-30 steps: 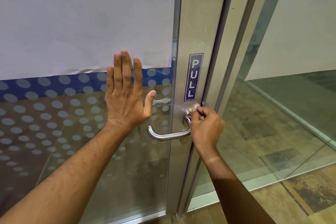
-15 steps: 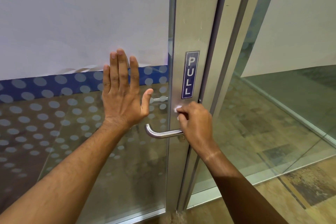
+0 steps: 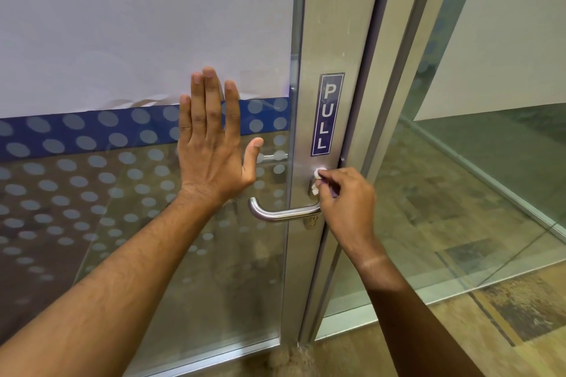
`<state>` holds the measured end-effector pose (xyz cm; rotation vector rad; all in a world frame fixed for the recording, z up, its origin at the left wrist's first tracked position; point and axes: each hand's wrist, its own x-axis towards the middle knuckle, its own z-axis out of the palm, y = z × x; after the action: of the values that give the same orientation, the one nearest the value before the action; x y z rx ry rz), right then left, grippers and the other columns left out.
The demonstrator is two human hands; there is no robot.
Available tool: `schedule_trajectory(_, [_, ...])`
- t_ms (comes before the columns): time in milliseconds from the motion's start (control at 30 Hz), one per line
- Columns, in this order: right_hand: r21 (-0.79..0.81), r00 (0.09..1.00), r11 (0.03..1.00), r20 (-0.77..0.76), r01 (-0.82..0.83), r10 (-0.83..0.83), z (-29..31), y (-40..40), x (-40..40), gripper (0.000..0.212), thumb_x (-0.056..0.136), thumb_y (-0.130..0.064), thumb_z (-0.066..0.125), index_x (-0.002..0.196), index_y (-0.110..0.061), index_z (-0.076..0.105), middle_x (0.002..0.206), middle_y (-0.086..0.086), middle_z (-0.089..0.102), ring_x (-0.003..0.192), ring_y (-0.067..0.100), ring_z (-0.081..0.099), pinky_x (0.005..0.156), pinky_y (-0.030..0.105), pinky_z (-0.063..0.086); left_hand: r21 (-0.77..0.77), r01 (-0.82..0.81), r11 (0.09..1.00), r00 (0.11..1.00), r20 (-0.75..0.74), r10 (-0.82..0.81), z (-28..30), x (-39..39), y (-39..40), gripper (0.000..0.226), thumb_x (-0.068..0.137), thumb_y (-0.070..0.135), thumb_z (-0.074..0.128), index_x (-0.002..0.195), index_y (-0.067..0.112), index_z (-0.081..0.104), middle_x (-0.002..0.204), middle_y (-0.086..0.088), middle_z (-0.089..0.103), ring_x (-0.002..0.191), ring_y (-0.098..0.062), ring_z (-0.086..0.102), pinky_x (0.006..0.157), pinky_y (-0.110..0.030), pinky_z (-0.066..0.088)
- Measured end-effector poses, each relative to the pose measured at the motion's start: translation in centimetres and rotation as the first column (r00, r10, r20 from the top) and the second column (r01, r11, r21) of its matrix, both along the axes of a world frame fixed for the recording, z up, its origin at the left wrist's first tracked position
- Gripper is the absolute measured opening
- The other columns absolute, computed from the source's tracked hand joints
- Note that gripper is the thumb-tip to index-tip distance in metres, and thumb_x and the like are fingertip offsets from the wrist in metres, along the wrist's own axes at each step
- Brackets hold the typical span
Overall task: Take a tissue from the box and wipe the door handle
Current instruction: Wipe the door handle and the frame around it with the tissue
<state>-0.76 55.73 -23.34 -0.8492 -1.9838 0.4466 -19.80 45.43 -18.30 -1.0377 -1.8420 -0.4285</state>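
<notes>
A brushed-steel lever door handle (image 3: pixel 280 215) sticks out from the metal frame of a glass door (image 3: pixel 153 223). My right hand (image 3: pixel 346 202) is closed around a small wad of white tissue (image 3: pixel 318 179), pressing it on the round base of the handle just under the blue PULL sign (image 3: pixel 327 115). My left hand (image 3: pixel 214 147) lies flat on the glass, fingers spread upward, left of the handle. No tissue box is in view.
The door glass carries a dotted film, a blue band and a white sheet above. To the right stands a fixed glass panel (image 3: pixel 459 193) with a metal frame (image 3: pixel 407 70). Patterned tile floor (image 3: pixel 505 315) runs below on the right.
My right hand has been shifting with the tissue around the handle's base, moving left over it and then back to the right. My left hand has stayed flat on the glass.
</notes>
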Motion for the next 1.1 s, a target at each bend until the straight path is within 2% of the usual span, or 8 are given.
schedule_trajectory(100, [-0.136,0.999,0.99,-0.021,0.039,-0.042,-0.2,0.1,-0.3,0.006,0.079,-0.019,0.077,0.085,-0.02,0.074,0.076,-0.005,0.068,0.066,0.01,0.063,0.066,0.023,0.049,0.003,0.005,1.0,1.0,0.001,-0.005,0.1,0.1,-0.2,0.095,0.091,0.056,0.052,0.155,-0.001,0.011,0.158,-0.03,0.007,0.147,-0.044,0.005,0.122,-0.04,-0.015])
schedule_trajectory(267, [-0.438,0.993,0.895,-0.044,0.082,-0.113,0.1,0.8,-0.4,0.022,0.077,-0.026,0.078,0.064,-0.027,0.06,0.06,-0.014,0.064,0.061,0.005,0.063,0.064,0.022,0.051,-0.006,0.007,1.0,1.0,0.02,-0.007,0.3,0.4,-0.3,0.094,0.092,0.055,0.051,0.155,-0.001,0.009,0.158,-0.029,0.005,0.147,-0.043,0.002,0.122,-0.041,-0.014])
schedule_trajectory(367, [-0.455,0.993,0.884,0.018,0.11,-0.114,0.5,1.2,0.0,0.022,0.076,-0.026,0.079,0.062,-0.025,0.062,0.061,-0.013,0.064,0.064,0.007,0.064,0.06,0.021,0.049,-0.019,0.008,1.0,0.999,0.037,-0.007,0.1,0.9,-0.4,0.091,0.093,0.051,0.051,0.155,-0.002,0.01,0.159,-0.032,0.01,0.148,-0.043,0.003,0.122,-0.041,-0.014])
schedule_trajectory(533, [-0.294,0.998,0.954,0.006,0.055,-0.056,1.3,0.3,0.7,0.006,0.077,-0.024,0.076,0.08,-0.023,0.071,0.064,-0.013,0.064,0.066,0.009,0.064,0.066,0.028,0.055,-0.023,0.037,0.999,0.997,0.07,-0.035,0.0,1.6,-1.0,0.09,0.093,0.049,0.051,0.156,-0.001,0.01,0.16,-0.032,0.007,0.151,-0.041,-0.001,0.124,-0.043,-0.01])
schedule_trajectory(633, [-0.188,0.995,0.982,-0.102,-0.014,-0.005,1.9,-0.8,0.5,0.009,0.082,-0.028,0.074,0.09,-0.024,0.071,0.078,-0.011,0.07,0.071,0.005,0.066,0.066,0.027,0.057,-0.049,0.081,0.995,0.992,0.1,-0.076,-0.9,2.3,-2.1,0.09,0.093,0.046,0.052,0.156,-0.002,0.011,0.161,-0.03,0.004,0.152,-0.032,-0.009,0.125,-0.044,-0.006])
schedule_trajectory(733, [-0.124,0.988,0.989,-0.144,-0.077,0.059,2.0,-1.5,0.5,0.023,0.084,-0.023,0.073,0.106,-0.018,0.069,0.1,-0.003,0.072,0.089,0.008,0.068,0.073,0.019,0.057,-0.084,0.073,0.994,0.984,0.167,-0.058,-2.3,3.0,-3.7,0.092,0.092,0.045,0.056,0.157,-0.001,0.011,0.163,-0.029,0.003,0.153,-0.035,-0.005,0.125,-0.044,-0.005])
schedule_trajectory(933, [0.093,0.967,0.977,-0.151,-0.192,0.204,2.3,-3.8,0.4,0.028,0.086,-0.014,0.072,0.114,-0.013,0.069,0.1,0.002,0.067,0.086,0.007,0.061,0.077,0.01,0.051,-0.129,0.031,0.991,0.97,0.243,0.001,-4.1,4.1,-7.4,0.091,0.093,0.05,0.048,0.157,0.0,0.009,0.164,-0.026,-0.001,0.153,-0.031,-0.011,0.126,-0.044,-0.004])
schedule_trajectory(1100, [0.206,0.928,0.926,-0.136,-0.315,0.346,2.3,-6.5,-0.9,0.025,0.087,-0.009,0.071,0.112,-0.007,0.071,0.096,0.004,0.067,0.084,0.012,0.063,0.077,0.028,0.056,-0.159,-0.038,0.987,0.955,0.283,0.082,-5.1,4.9,-11.5,0.09,0.094,0.052,0.042,0.158,0.001,0.006,0.165,-0.022,-0.005,0.154,-0.032,-0.009,0.126,-0.045,-0.002])
